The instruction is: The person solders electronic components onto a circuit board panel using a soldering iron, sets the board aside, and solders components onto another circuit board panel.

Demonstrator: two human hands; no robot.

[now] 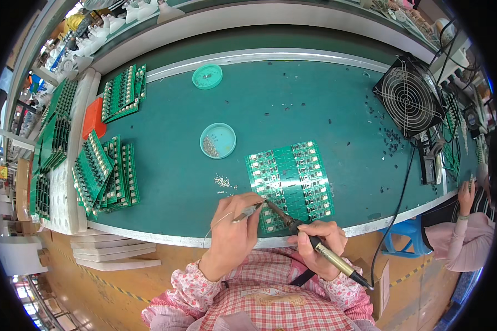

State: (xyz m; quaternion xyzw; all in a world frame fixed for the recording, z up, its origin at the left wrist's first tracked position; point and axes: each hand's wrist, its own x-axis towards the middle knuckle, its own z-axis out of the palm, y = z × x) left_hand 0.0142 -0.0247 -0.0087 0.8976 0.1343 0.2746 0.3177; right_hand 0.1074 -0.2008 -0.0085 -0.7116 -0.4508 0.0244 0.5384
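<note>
A green circuit board panel point(290, 182) with rows of small parts lies flat on the green bench mat near its front edge. My right hand point(323, 245) grips a soldering iron point(328, 255), its tip reaching the panel's left column. Pinched in my left hand point(232, 234) is a slim metal tool that looks like tweezers point(247, 213), pointing at the same spot. A thin wire point(209, 234) curves out beside that hand. The fingers partly hide the panel's lower left part. Loose tiny parts point(222, 181) lie just beyond my left hand.
Two round turquoise dishes point(233, 132) stand left of the middle. Stacked boards point(107, 174) and a red-orange tray point(93, 117) are at the left. A black fan point(407, 96) stands at right, near scattered black parts point(392, 143). The iron's cord point(400, 215) crosses the front edge. A co-worker point(461, 231) sits at right.
</note>
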